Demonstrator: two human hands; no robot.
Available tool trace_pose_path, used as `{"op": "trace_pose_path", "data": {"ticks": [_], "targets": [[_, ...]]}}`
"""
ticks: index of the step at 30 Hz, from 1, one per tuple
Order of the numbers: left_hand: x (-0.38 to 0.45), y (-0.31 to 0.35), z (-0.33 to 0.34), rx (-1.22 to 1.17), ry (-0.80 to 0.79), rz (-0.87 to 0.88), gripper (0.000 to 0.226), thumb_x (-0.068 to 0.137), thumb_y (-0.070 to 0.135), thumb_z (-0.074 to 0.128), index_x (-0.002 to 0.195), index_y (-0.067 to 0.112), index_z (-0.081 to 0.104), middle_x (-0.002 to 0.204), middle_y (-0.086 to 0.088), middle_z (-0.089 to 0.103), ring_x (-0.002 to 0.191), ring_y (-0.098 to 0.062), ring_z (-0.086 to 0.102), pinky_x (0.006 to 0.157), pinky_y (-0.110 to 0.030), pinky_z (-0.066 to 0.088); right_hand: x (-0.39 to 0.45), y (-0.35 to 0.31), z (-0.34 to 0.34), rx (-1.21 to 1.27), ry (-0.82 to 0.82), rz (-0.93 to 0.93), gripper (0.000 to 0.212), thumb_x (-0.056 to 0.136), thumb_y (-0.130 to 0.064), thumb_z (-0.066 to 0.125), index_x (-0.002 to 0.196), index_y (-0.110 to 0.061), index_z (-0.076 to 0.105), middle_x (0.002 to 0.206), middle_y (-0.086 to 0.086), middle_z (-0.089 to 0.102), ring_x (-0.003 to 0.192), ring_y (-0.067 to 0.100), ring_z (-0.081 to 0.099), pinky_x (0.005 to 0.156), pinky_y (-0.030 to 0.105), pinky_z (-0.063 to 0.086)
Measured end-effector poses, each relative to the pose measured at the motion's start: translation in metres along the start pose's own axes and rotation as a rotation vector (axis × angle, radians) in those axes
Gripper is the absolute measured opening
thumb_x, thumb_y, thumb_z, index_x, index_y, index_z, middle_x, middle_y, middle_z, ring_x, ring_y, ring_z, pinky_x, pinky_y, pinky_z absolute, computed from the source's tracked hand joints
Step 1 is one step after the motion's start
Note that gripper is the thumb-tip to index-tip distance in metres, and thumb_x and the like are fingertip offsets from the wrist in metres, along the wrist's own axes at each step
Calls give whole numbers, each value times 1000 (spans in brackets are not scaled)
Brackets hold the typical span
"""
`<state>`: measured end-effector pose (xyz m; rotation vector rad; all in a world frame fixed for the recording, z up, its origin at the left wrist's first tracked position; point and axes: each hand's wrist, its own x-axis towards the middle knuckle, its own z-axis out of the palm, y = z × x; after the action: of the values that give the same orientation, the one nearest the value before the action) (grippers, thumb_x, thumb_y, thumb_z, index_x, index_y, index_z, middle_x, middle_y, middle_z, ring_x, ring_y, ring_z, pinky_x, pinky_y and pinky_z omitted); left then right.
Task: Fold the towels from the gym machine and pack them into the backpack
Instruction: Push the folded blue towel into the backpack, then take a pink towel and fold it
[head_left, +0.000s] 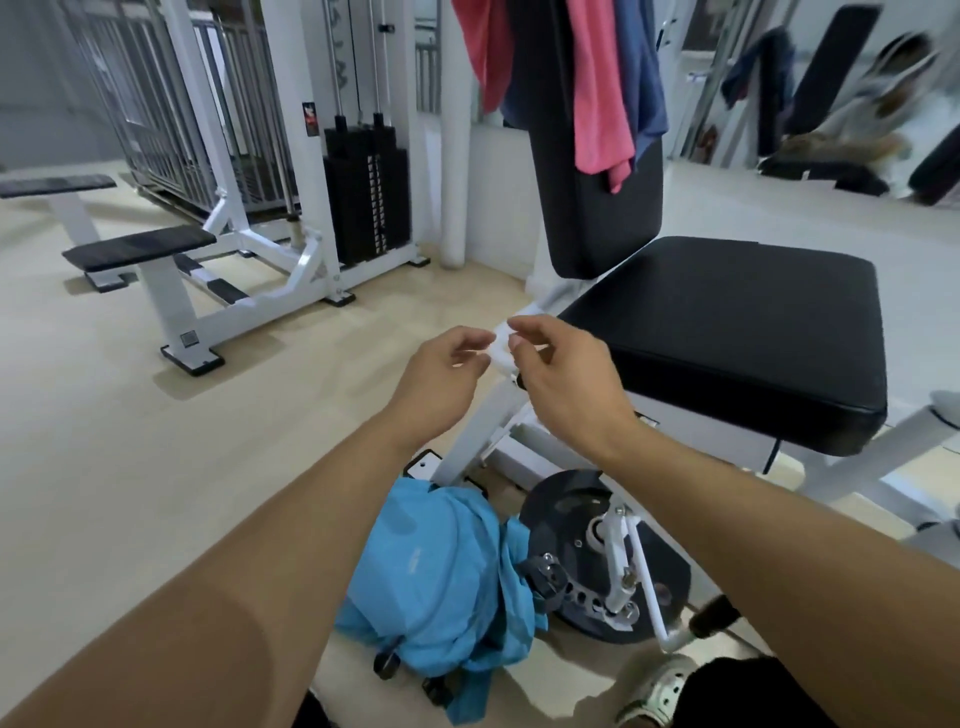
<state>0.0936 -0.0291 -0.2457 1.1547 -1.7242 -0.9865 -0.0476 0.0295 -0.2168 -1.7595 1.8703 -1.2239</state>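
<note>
A pink towel and a dark blue towel hang over the top of the gym machine's black backrest. The light blue backpack lies slumped on the floor below, against the machine's white frame. My left hand and my right hand are raised side by side in front of the black seat pad, fingers loosely curled, holding nothing. Both hands are well below the towels and above the backpack.
A black weight plate and a white lever sit on the frame right of the backpack. A cable machine with a weight stack and low benches stand at the left. A mirror is at the far right.
</note>
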Motion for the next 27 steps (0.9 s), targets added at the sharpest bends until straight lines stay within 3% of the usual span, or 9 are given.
{"op": "trace_pose_path", "data": {"ticks": [2, 5, 7, 10, 13, 16, 20, 24, 27], "targets": [[11, 11, 9, -16, 8, 38, 29, 100, 11, 54, 125, 21, 66, 125, 6, 67, 114, -8, 59, 96, -20, 43, 21, 6, -6, -10, 50, 17, 29, 102, -29, 52, 128, -24, 65, 110, -6, 71, 86, 2, 64, 80, 13, 49], [28, 22, 23, -64, 41, 45, 30, 101, 13, 53, 128, 22, 64, 126, 8, 65, 117, -9, 58, 93, -18, 41, 51, 19, -14, -26, 89, 38, 30, 102, -26, 51, 128, -19, 64, 110, -1, 72, 93, 13, 67, 95, 33, 53], [39, 27, 33, -78, 43, 25, 33, 101, 14, 52, 131, 23, 62, 131, 9, 61, 122, -9, 55, 91, -16, 42, 67, 27, -21, -48, 109, 55, 30, 103, -25, 50, 129, -18, 62, 117, -2, 69, 104, 13, 64, 98, 30, 50], [56, 41, 47, -78, 30, 57, 36, 102, 16, 52, 136, 24, 58, 139, 11, 57, 131, -8, 50, 106, -24, 40, 94, 34, -31, -73, 180, 44, 32, 102, -25, 51, 131, -18, 61, 122, -4, 66, 107, 10, 60, 92, 22, 43], [69, 57, 51, -111, 22, 103, 40, 102, 16, 51, 140, 27, 54, 144, 11, 54, 135, -5, 45, 108, -22, 35, 135, 32, -42, -59, 295, 6, 37, 101, -30, 53, 136, -19, 56, 128, -1, 62, 116, 14, 59, 98, 28, 44], [89, 78, 52, -57, -14, 163, 44, 102, 12, 50, 144, 26, 51, 147, 8, 51, 136, -7, 44, 108, -21, 33, 185, 22, -63, -45, 418, -23, 50, 99, -33, 52, 146, -19, 44, 139, 3, 53, 118, 18, 56, 102, 35, 45], [132, 120, 45, 26, -5, 218, 49, 98, 4, 48, 143, 22, 51, 143, 4, 55, 129, -13, 52, 108, -25, 39, 247, 12, -85, 125, 423, 49, 89, 88, -50, 57, 161, -20, 15, 162, 3, 31, 146, 23, 36, 118, 44, 36], [160, 143, 37, 59, 18, 239, 54, 92, 1, 46, 142, 21, 49, 138, 3, 58, 122, -21, 58, 99, -39, 51, 284, 6, -92, 288, 293, 199, 104, 89, -55, 63, 161, -25, -6, 159, 4, 36, 133, 31, 52, 98, 42, 54], [167, 146, 35, 18, 26, 224, 56, 91, 2, 48, 143, 22, 47, 137, 2, 59, 112, -21, 63, 69, -20, 48, 293, 9, -95, 306, 187, 177, 85, 92, -44, 67, 158, -17, 21, 132, 6, 60, 102, 27, 70, 74, 37, 62]]}}
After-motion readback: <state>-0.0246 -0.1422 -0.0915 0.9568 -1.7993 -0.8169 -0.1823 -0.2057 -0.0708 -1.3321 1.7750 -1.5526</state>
